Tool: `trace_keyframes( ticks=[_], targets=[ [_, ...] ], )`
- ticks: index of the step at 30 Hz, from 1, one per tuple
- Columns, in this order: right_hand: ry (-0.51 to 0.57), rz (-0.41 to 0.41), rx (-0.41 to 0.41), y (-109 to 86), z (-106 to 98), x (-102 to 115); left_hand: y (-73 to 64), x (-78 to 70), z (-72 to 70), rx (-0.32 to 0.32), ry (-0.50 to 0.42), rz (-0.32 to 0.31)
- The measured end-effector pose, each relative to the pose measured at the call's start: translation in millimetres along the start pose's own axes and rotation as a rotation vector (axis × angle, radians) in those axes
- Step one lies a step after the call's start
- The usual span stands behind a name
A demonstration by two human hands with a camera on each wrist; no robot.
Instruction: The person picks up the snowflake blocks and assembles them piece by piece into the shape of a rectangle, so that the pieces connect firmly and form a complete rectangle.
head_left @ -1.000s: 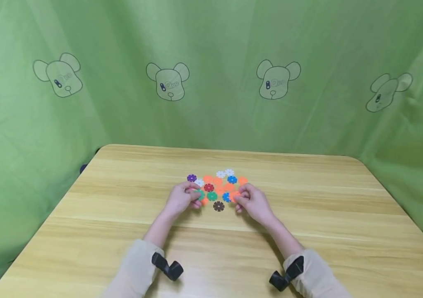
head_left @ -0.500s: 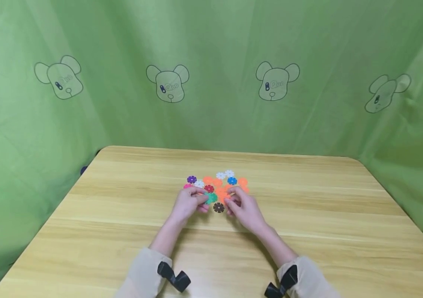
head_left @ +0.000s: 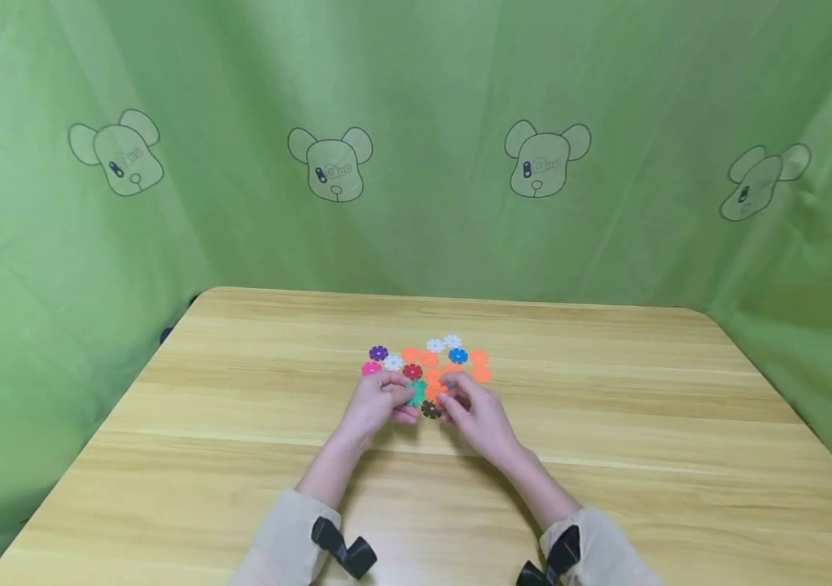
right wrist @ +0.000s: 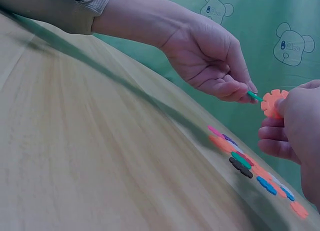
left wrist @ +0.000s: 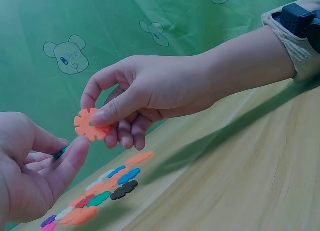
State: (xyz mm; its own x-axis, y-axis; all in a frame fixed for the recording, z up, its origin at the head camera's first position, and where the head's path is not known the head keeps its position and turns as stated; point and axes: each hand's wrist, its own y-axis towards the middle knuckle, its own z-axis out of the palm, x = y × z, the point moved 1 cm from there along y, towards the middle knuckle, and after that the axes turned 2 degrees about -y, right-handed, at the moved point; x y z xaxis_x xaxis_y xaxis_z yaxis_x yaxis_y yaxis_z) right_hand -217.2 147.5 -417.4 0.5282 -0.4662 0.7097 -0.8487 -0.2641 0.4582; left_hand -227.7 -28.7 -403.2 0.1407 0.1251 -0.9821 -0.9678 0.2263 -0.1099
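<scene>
My left hand (head_left: 374, 407) pinches a green snowflake disc (right wrist: 255, 96) by its edge, between thumb and fingers. An orange snowflake disc (left wrist: 84, 122) is pinched in my right hand (head_left: 483, 417). Both discs are raised above the table. In the right wrist view the green one stands edge-on to the flat face of the orange one, their rims touching or almost so; I cannot tell whether their slots interlock. Below and beyond the hands lie more notched discs, among them a dark brown one (left wrist: 124, 190), a red one (head_left: 412, 371) and a second green one (left wrist: 99, 199).
Around them on the wooden table (head_left: 606, 391) lie a purple disc (head_left: 378, 353), a pink disc (head_left: 371, 369), a blue disc (head_left: 457, 356), and several white and orange ones. A green curtain (head_left: 431, 244) printed with bear heads stands behind the table.
Both hands have moved inward, bringing the held green and orange discs from well apart to edge against edge or nearly. In the last half second they shift only slightly.
</scene>
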Motion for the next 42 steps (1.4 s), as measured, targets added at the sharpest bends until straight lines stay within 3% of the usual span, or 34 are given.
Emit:
trace_keyframes(
  ticks=[9, 19, 27, 34, 42],
  targets=[
    [0.083, 0.0, -0.006, -1.8, 3.3, 0.5, -0.7, 1.8, 1.6, 0.002, -0.02, 0.005],
    [0.139, 0.097, 0.007, -2.6, 3.1, 3.7, -1.3, 0.9, 5.2, -0.006, -0.005, 0.062],
    [0.146, 0.144, -0.002, -3.5, 6.4, 2.4, -0.2, 4.6, 5.9, -0.023, -0.038, 0.051],
    [0.18, 0.112, -0.01, -5.0, 9.3, 6.3, 1.3, 7.5, 4.7, -0.034, -0.052, 0.03],
    [0.142, 0.119, -0.023, -6.1, 11.6, 8.0, 1.1, 7.4, 4.8, -0.031, -0.056, 0.019]
  ],
)
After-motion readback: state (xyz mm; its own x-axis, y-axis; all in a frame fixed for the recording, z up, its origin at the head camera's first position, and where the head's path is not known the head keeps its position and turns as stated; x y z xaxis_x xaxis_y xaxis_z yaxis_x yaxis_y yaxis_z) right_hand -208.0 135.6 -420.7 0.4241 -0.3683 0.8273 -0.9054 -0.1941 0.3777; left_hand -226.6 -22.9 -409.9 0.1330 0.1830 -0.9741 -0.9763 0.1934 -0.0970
